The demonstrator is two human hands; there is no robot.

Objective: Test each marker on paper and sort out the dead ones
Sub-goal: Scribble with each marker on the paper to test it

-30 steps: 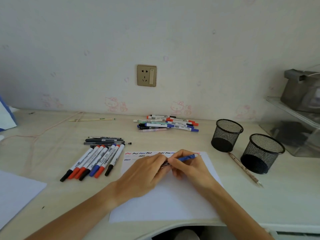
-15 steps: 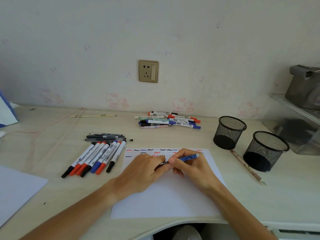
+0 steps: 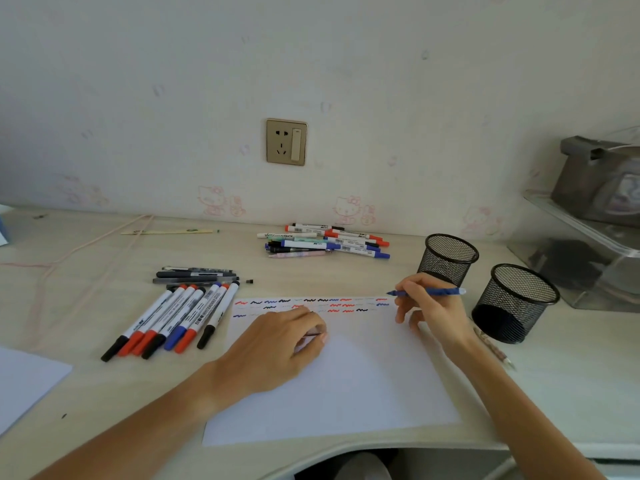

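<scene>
The blue pen (image 3: 427, 291) hangs just above the paper's (image 3: 346, 382) top right corner, pinched in the right hand (image 3: 433, 306). The left hand (image 3: 280, 341) rests on the sheet, pinching what is probably its cap. Crowded squiggles (image 3: 311, 304) could hide a faint new stroke, so a dead pen may be misjudged.

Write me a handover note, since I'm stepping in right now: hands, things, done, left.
Right hand grips an uncapped blue pen, tip over the top right corner of the paper.
Left hand rests on the paper, pinching something small, likely the cap.
The paper's top carries rows of red, blue and black squiggles.
Row of markers lies left of the paper, dark pens behind it, a pile near the wall.
Two mesh cups stand right.
Done: many tests. Left: this pen's test and sorting. I cannot tell which groups are tested.
</scene>
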